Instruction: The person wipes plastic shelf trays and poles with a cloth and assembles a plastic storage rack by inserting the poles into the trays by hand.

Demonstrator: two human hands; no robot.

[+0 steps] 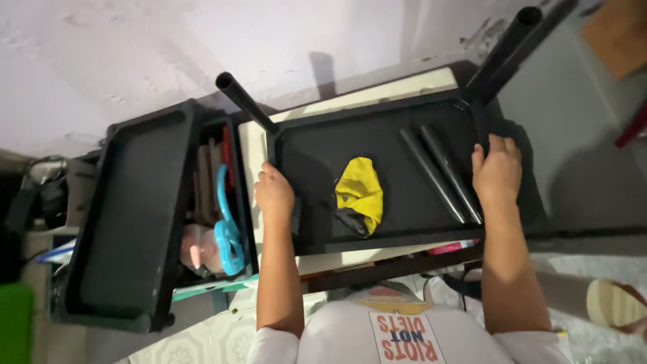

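A black plastic shelf tray (317, 145) lies in front of me. My left hand (274, 193) grips its left rim. My right hand (497, 167) grips its right rim. One black tube (244, 101) stands up from the tray's far left corner and another black tube (504, 48) from its far right corner. Two loose black tubes (441, 174) lie side by side inside the tray, near my right hand. A crumpled yellow and black cloth (358, 195) rests in the tray's middle.
A second black tray (128, 216) leans at the left. Beside it stands a black bin (236, 168) with a blue plastic hanger (228, 232) and other items. A white wall (135, 54) is beyond. A sandalled foot (617, 303) shows at the right.
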